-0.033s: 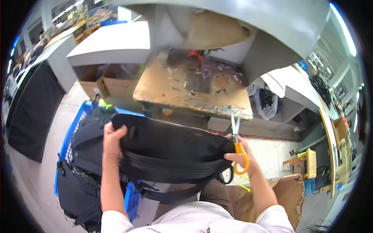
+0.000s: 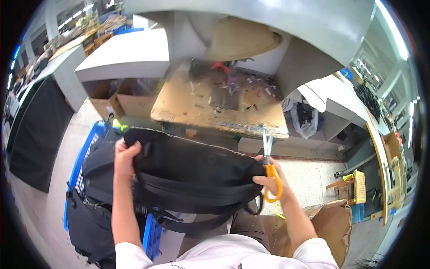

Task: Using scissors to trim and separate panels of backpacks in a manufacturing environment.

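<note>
A black bag [image 2: 197, 168] is stretched between my hands above my lap, with straps hanging from its lower side. My left hand [image 2: 127, 157] is closed on its upper left end, thumb on top. At the opposite end, my right hand [image 2: 271, 175] pinches the bag's edge and also holds a pair of scissors [image 2: 272, 184] with orange handles. The scissor blades point up and away from me, slightly apart. A pale-edged seam runs along the bag's far edge. Fingers beneath the fabric are hidden.
A blue crate [image 2: 153, 235] heaped with black bags [image 2: 92, 224] stands at my left. Ahead is a worn wooden board [image 2: 179, 101] littered with scraps. Cardboard [image 2: 329, 228] lies at lower right, near a small stool [image 2: 358, 188]. Cardboard boxes [image 2: 136, 105] sit under the white table.
The bag, both hands and the scissors appear slightly farther left, and the surroundings have shifted a little the same way. Both hands keep their grip.
</note>
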`<state>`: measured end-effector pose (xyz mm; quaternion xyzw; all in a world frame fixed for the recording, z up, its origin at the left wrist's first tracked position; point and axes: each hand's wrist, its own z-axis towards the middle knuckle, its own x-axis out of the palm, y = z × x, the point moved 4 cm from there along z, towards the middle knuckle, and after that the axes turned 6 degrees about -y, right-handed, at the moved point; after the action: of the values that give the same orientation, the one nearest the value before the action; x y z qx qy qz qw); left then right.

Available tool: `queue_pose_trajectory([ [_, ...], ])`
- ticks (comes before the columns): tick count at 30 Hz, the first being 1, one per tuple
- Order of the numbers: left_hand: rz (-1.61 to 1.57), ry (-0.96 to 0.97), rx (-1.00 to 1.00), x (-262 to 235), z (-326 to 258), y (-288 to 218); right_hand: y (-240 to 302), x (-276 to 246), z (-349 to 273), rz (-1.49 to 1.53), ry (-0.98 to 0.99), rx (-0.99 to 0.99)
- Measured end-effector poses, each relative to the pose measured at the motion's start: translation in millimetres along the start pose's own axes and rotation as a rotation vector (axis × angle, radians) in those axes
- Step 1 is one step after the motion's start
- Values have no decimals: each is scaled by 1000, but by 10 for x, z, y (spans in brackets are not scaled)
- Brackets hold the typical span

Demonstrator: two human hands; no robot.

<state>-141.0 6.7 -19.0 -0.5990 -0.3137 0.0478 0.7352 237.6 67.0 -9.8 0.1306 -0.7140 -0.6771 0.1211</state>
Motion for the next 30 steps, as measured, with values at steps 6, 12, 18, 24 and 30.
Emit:
queue_pose_trajectory([
  [6, 244, 69, 151, 236, 854, -683, 69, 393, 405, 254, -307, 5],
  [12, 324, 85, 211, 379, 1374, -1169, 110, 606, 979, 530, -276, 33],
  [18, 426, 26, 221, 415, 1629, -1329, 168, 726, 1217, 709, -256, 50],
  [24, 391, 12, 237, 438, 1831, -1284, 122, 713, 1414, 755, -325, 110],
  [30, 398, -42, 248, 479, 1940, -1256, 200, 711, 1491, 867, -323, 156],
])
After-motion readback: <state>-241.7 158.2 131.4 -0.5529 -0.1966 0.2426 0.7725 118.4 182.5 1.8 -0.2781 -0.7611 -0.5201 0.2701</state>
